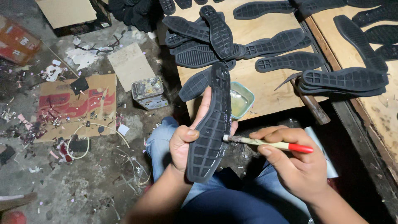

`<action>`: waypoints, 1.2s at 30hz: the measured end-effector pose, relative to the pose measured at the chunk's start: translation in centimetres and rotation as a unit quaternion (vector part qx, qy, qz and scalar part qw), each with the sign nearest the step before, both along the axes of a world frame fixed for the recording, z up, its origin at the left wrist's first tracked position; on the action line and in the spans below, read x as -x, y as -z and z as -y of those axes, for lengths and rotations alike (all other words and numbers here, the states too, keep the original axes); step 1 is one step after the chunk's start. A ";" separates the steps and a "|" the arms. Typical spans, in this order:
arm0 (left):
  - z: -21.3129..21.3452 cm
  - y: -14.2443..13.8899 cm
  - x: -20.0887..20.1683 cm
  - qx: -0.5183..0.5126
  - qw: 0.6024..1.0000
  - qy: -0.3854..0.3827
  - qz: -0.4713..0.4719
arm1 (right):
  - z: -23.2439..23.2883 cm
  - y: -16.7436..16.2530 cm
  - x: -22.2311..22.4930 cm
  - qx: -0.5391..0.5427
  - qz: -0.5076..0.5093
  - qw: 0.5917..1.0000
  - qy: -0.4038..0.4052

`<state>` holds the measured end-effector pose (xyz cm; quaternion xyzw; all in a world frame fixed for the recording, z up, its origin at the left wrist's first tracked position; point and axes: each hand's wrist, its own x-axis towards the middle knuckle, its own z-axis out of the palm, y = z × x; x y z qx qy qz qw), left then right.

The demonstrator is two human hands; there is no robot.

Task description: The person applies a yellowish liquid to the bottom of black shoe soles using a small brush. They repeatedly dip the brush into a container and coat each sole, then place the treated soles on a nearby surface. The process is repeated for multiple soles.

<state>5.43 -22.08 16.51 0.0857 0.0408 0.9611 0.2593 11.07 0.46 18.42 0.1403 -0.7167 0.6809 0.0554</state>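
Note:
My left hand (185, 143) grips a long black rubber shoe sole (211, 124), tread side up, held over my lap. My right hand (290, 164) holds a thin brush (269, 144) with a pale handle and a red end; its tip touches the sole's right edge near the middle. Just beyond the sole, a small green bowl (247, 94) of yellowish liquid sits at the near edge of a wooden board (265, 83).
Many black soles (215, 33) lie piled and spread on the board and on a second board (381, 103) at right. A hammer (309, 101) rests by the board's edge. A metal can (148, 92), flattened cardboard (74, 105) and scraps litter the floor at left.

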 end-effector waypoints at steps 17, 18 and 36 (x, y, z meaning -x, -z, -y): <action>-1.6 0.1 1.4 0.026 0.999 -0.040 -0.024 | 1.7 -2.4 -2.5 -0.176 -0.159 0.971 -0.043; -1.8 0.3 1.5 0.028 0.998 -0.048 -0.025 | 1.5 -2.3 -3.0 -0.168 -0.151 0.972 -0.058; -3.8 1.2 0.7 -0.053 0.997 0.064 0.003 | 1.5 -2.6 -3.0 -0.135 -0.122 0.982 -0.057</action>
